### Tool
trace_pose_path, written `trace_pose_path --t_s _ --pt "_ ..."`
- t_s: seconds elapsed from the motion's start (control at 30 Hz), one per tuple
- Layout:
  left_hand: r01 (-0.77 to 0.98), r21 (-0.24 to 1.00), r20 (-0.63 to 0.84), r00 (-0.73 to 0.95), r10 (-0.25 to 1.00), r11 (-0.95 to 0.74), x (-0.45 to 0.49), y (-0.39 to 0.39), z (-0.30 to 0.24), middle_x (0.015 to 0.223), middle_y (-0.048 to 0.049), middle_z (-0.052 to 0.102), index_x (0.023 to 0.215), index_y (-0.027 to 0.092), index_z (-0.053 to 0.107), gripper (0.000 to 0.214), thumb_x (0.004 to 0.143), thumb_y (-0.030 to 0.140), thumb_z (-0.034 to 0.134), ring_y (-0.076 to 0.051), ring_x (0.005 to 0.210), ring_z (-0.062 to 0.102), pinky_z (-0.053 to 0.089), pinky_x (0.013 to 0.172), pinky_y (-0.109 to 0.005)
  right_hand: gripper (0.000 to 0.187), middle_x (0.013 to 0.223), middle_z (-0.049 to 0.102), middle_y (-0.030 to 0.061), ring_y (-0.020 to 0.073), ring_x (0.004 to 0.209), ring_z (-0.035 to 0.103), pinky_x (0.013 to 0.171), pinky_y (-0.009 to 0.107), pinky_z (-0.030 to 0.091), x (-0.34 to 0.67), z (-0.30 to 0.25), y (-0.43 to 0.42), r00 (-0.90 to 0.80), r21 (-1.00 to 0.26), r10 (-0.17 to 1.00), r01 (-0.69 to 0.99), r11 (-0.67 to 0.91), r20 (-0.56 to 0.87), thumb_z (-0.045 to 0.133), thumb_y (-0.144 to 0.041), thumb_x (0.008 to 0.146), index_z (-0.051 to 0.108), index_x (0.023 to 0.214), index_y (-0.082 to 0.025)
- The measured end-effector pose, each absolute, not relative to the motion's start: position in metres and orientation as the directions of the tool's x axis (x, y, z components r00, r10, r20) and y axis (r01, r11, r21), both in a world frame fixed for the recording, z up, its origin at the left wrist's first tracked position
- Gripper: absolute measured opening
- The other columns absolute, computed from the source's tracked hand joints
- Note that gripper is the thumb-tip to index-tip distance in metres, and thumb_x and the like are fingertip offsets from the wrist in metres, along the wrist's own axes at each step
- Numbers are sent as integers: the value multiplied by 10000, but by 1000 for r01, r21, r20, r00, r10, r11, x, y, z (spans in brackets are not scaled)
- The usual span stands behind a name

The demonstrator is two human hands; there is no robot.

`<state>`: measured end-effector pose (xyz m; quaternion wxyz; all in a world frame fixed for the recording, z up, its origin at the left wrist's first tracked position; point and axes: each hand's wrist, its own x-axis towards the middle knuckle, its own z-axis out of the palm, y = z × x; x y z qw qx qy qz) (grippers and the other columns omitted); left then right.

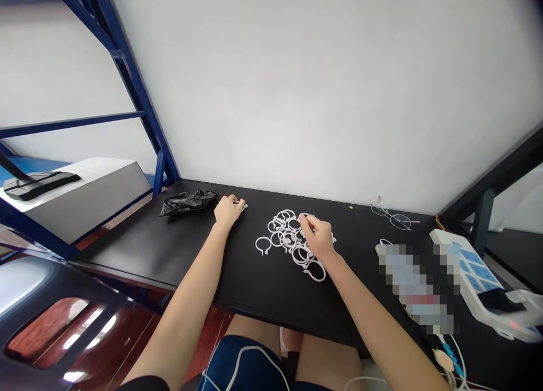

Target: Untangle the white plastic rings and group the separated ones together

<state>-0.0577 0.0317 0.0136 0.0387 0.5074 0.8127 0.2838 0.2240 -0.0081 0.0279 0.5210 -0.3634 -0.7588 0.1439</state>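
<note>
Fingers of the right hand (318, 236) pinch a white ring (304, 218) atop the ring pile (288, 235).
Left hand (228, 209), fingers curled on a lone ring (242, 205), lies well left.

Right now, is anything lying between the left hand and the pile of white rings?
Nothing visible. Bare black table separates the left hand from the white rings. The right hand rests on the pile's far side; the black bag lies off left.
</note>
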Motion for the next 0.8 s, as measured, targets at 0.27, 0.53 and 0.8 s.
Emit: trace_pose_path --t_s 0.27,0.53,0.8 --pt "804 493 206 -480 853 333 -58 30 11 1107 -101 569 926 223 705 346 819 511 546 -250 943 637 485 804 -327 453 522 211 -65 83 483 212 479 265 227 226 28 -8 -191 -584 691 408 702 697 464 -337 949 235 579 -209" --pt "818 474 264 -485 833 326 -57 31 13 1067 -126 624 973 214 720 366 866 465 477 -292 961 634 483 804 -365 459 522 189 -68 79 483 194 474 270 208 226 33 -8 -159 -568 676 425 705 720 464 -335 950 202 593 -210" --pt "815 467 243 -490 838 341 -57 29 19 990 -146 664 933 164 723 396 918 403 408 -294 936 638 479 783 -350 457 513 194 -68 80 479 191 469 270 201 228 35 -8 -135 -563 667 430 706 733 474 -310 942 207 583 -212"
